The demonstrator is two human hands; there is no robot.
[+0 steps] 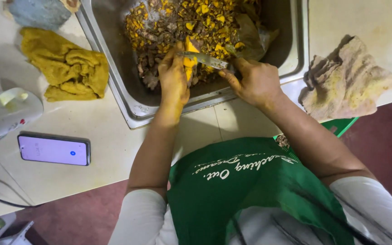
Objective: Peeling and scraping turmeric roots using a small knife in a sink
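Peelings and yellow chunks (191, 20) heap the far half of the steel tray (114, 68) at the bench's near edge, so much cutting looks done. Left hand (173, 79) grips a yellow root (189, 56) over the tray; right hand (255, 81) is closed on a knife (203, 59), blade across the root, which is only part peeled. A yellow cloth (66, 66) lies left, a phone (54, 149) nearer.

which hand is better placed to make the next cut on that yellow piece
The right hand, probably: it already grips the knife, whose blade lies across the yellow piece. The left hand is wrapped around that piece over the metal tray, so it steadies rather than cuts.
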